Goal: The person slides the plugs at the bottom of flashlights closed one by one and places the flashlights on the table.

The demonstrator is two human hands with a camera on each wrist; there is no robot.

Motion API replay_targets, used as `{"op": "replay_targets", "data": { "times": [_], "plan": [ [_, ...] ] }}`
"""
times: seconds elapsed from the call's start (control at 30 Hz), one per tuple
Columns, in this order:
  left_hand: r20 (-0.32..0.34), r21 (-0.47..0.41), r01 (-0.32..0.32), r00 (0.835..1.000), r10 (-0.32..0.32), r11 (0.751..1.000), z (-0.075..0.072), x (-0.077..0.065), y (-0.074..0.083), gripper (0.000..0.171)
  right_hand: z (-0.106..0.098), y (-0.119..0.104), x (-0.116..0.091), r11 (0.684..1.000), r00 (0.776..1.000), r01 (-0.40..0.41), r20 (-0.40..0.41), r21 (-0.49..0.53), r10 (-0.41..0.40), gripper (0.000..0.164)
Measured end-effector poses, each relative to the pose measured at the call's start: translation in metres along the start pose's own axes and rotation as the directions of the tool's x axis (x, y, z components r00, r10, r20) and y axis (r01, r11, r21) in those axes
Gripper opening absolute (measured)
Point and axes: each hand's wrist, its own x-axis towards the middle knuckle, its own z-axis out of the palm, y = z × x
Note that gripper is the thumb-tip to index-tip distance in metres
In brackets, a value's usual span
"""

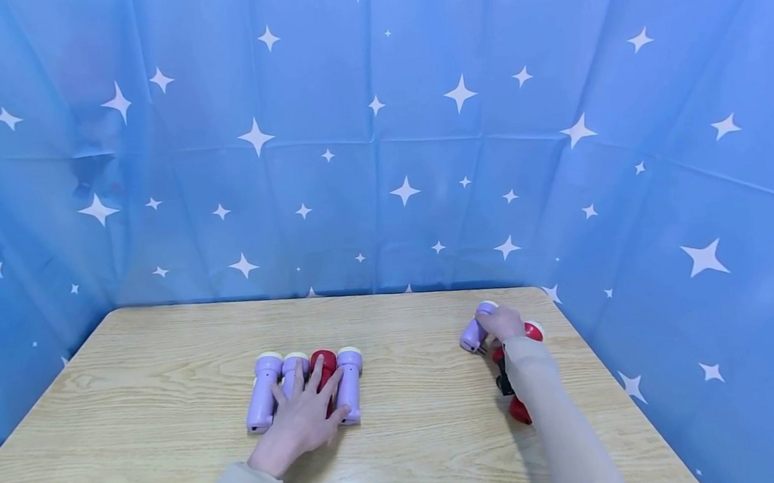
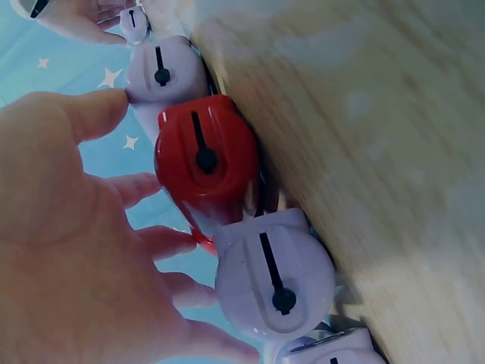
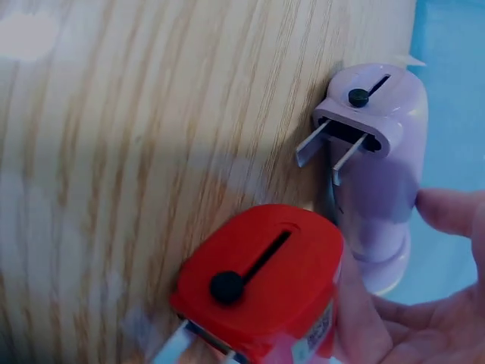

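Four-pointed stars aside, the handled things are flashlights in purple and red. Spread over a row of them at the table's middle, my left hand (image 1: 303, 417) rests with fingers extended. Purple flashlights (image 1: 263, 395) (image 1: 349, 385) form the row's ends; a red flashlight (image 2: 208, 155) lies between purple ones. Toward the right, my right hand (image 1: 503, 325) grips a purple flashlight (image 3: 379, 189) between thumb and fingers. Two metal plug prongs stick out of its end. Close beside it is a red flashlight (image 3: 261, 265), also with prongs out. My right forearm partly hides the red pieces there.
The wood-grain table (image 1: 417, 451) has its right edge close to my right arm. Behind it hangs a blue curtain (image 1: 327, 170) with white stars. Another red flashlight part (image 1: 519, 411) shows beside my right sleeve.
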Motion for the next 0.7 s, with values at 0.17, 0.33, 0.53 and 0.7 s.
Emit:
{"op": "replay_targets", "data": {
  "times": [0.17,0.33,0.53,0.7],
  "plan": [
    [0.0,-0.001,0.003,1.0,-0.003,1.0,0.0,0.0,0.001,0.059,0.003,0.004,0.009,0.996,1.0,0.0,0.002,0.084,0.0,0.042],
    [0.007,0.0,0.007,1.0,-0.007,1.0,0.001,0.002,0.0,0.06,0.006,0.007,0.016,0.994,1.0,-0.002,-0.008,0.108,0.003,0.042],
    [0.008,-0.002,0.001,1.0,-0.001,1.0,0.001,0.001,0.001,0.059,0.008,0.007,0.016,0.989,0.999,-0.036,0.003,0.145,0.036,0.047],
    [0.007,-0.004,0.002,1.0,-0.002,1.0,0.002,0.001,0.001,0.059,0.008,0.009,0.016,0.988,0.999,-0.044,0.006,0.145,0.043,0.047]
  ]
}}
